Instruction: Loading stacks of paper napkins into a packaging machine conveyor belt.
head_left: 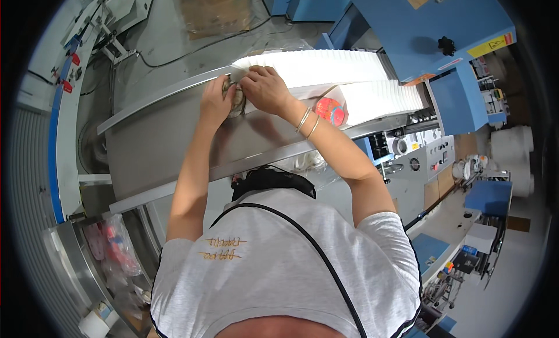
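My left hand is closed at the end of a long row of upright white sheets, its fingers bent around a rounded, brownish patterned object. My right hand sits close beside it with curled fingertips at the same end of the row. What those fingertips grip is hidden. Two bangles circle the right wrist. Both hands are above a metal trough. A second row of white sheets lies nearer to me. Against its left end rests a round red-and-blue object.
A blue machine with a black knob stands at the upper right, where the rows end. A metal rail edges the trough. Beyond it lies a plastic-wrapped brown bundle. Bagged pink items are at lower left.
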Action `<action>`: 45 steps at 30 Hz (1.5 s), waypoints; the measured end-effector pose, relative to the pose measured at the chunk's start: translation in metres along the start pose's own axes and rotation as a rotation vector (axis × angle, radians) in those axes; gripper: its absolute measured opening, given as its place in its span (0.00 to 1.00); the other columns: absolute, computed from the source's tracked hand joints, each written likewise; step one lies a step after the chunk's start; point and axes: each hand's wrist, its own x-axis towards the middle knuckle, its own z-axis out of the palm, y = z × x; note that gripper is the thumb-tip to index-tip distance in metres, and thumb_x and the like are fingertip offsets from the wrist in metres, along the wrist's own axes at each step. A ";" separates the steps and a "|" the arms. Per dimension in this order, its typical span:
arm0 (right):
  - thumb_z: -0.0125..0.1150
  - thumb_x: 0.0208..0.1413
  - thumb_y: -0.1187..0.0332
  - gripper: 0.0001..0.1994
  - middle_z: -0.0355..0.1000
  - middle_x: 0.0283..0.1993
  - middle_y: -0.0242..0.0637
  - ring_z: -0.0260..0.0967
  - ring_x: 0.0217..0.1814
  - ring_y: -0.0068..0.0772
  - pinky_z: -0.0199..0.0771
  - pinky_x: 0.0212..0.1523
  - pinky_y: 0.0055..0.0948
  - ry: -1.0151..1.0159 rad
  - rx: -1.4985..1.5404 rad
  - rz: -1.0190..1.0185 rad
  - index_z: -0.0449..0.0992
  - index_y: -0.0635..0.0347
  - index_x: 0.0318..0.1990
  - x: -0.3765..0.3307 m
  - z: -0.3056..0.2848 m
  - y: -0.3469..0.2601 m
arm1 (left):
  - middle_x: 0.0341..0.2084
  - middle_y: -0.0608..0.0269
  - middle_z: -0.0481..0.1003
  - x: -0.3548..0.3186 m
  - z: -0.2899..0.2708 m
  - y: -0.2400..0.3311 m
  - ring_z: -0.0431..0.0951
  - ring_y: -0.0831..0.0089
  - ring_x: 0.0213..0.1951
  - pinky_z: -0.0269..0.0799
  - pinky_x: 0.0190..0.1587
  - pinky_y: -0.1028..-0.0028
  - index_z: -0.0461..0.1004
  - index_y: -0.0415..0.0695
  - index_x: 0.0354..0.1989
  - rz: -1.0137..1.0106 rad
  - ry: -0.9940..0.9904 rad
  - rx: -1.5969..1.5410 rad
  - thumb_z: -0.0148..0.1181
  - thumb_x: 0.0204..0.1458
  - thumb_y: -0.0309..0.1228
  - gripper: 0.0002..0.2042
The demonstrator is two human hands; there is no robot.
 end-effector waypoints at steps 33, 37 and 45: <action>0.62 0.44 0.66 0.14 0.69 0.45 0.36 0.62 0.57 0.41 0.61 0.56 0.39 0.037 0.169 0.054 0.73 0.55 0.40 -0.008 -0.024 -0.017 | 0.39 0.70 0.72 0.013 -0.001 0.020 0.70 0.78 0.36 0.63 0.38 0.75 0.69 0.46 0.52 -0.971 -0.353 -0.834 0.45 0.60 0.53 0.24; 0.63 0.46 0.65 0.13 0.72 0.44 0.38 0.68 0.47 0.41 0.67 0.48 0.38 0.046 0.132 0.197 0.74 0.54 0.41 -0.040 -0.055 0.036 | 0.40 0.69 0.72 0.025 0.012 0.016 0.71 0.77 0.36 0.66 0.36 0.74 0.66 0.47 0.55 -0.964 -0.467 -0.810 0.46 0.58 0.55 0.27; 0.51 0.51 0.73 0.09 0.75 0.39 0.42 0.73 0.43 0.44 0.75 0.41 0.39 -0.073 -0.549 0.817 0.74 0.58 0.39 -0.109 -0.120 0.193 | 0.62 0.60 0.59 0.035 0.034 0.017 0.61 0.68 0.61 0.58 0.59 0.68 0.49 0.42 0.68 -0.751 -0.453 -0.710 0.54 0.56 0.51 0.37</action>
